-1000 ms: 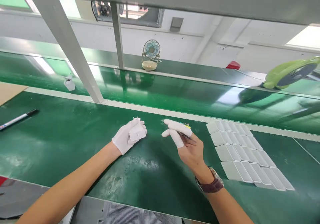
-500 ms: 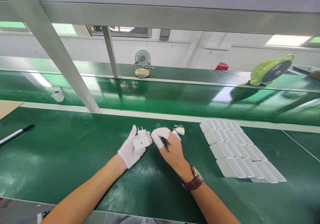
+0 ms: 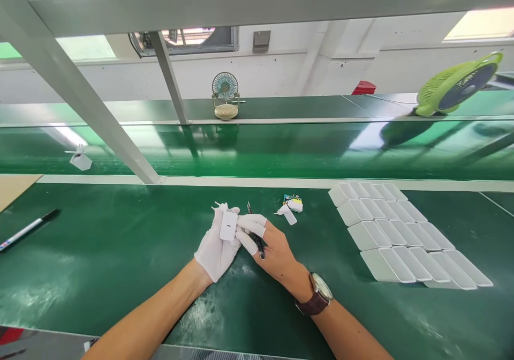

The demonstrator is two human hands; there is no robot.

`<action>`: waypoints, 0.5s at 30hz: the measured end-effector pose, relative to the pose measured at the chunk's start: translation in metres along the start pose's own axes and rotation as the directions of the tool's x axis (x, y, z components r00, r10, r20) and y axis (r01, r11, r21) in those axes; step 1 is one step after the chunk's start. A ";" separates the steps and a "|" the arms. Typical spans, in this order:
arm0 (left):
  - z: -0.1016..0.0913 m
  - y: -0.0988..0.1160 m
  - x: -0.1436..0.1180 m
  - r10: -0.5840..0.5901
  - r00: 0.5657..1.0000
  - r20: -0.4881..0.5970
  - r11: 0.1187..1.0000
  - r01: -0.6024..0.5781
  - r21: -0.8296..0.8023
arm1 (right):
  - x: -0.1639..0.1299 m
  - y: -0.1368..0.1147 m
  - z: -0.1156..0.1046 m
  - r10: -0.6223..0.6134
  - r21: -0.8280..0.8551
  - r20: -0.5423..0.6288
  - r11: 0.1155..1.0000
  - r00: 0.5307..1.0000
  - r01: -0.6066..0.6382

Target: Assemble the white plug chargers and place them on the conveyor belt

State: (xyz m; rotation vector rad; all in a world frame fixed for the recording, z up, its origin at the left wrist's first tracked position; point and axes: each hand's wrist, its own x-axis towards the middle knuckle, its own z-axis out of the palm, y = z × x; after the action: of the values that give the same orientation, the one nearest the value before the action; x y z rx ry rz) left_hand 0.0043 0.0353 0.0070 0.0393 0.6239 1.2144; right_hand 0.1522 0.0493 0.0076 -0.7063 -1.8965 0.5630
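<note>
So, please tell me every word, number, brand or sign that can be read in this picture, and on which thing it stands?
No text can be read anywhere.
White charger held in the left hand: no print shows.
Small colourful piece on the green mat: markings too small to read.
Marker pen: label blurred.
White trays: blank.
Watch by the right hand: dial unreadable.

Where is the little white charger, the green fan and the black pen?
white charger (image 3: 228,225), head view, on its flat front face, held in the left hand (image 3: 217,250).
green fan (image 3: 455,84), head view, on its round grille.
black pen (image 3: 28,228), head view, on its barrel.
</note>
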 end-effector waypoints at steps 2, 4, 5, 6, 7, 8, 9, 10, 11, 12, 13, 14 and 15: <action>0.000 0.000 0.000 0.004 1.000 -0.003 1.000 -0.004 0.001 | -0.001 0.001 0.001 0.004 0.006 0.004 1.000 1.000 -0.004; 0.001 0.000 0.001 -0.001 1.000 -0.002 1.000 0.001 -0.018 | -0.003 0.002 0.001 0.008 0.015 0.006 1.000 1.000 -0.008; 0.001 0.000 0.001 -0.002 1.000 0.002 1.000 0.002 -0.029 | -0.003 0.002 0.001 0.009 0.020 0.008 1.000 1.000 -0.009; 0.002 0.000 0.002 0.000 1.000 0.006 0.999 0.000 -0.036 | -0.003 0.002 0.001 0.009 0.023 0.011 1.000 1.000 -0.009; 0.002 0.000 0.002 0.007 1.000 0.011 0.999 -0.006 -0.037 | -0.003 0.002 0.001 0.009 0.025 0.014 1.000 1.000 -0.010; 0.003 0.000 0.002 0.016 1.000 0.015 0.999 -0.016 -0.030 | -0.003 0.002 0.000 0.010 0.024 0.017 1.000 1.000 -0.010; 0.003 0.000 0.002 0.028 0.999 0.018 0.999 -0.028 -0.018 | -0.003 0.002 0.000 0.009 0.023 0.018 1.000 1.000 -0.009; 0.003 0.000 0.002 0.040 0.999 0.019 0.999 -0.040 -0.004 | -0.003 0.002 0.000 0.007 0.021 0.018 1.000 1.000 -0.008; 0.004 0.000 0.002 0.052 0.998 0.019 0.999 -0.052 0.010 | -0.003 0.001 -0.001 0.006 0.018 0.019 1.000 1.000 -0.007; 0.004 0.000 0.002 0.059 0.998 0.019 0.998 -0.059 0.021 | -0.003 0.001 -0.001 0.007 0.016 0.020 1.000 1.000 -0.007; 0.004 0.000 0.002 0.062 0.998 0.019 0.998 -0.063 0.029 | -0.003 0.001 -0.001 0.007 0.014 0.022 1.000 1.000 -0.007; 0.004 0.000 0.002 0.065 0.998 0.019 0.997 -0.065 0.035 | -0.003 0.001 -0.001 0.005 0.013 0.021 1.000 1.000 -0.006; 0.004 0.000 0.003 0.066 0.998 0.020 0.997 -0.066 0.038 | -0.003 0.001 -0.001 0.006 0.012 0.019 1.000 1.000 -0.006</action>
State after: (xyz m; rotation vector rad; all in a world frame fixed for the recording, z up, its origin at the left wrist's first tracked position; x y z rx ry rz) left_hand 0.0063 0.0391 0.0093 0.1045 0.6345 1.2642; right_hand 0.1541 0.0481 0.0057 -0.7014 -1.9076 0.5868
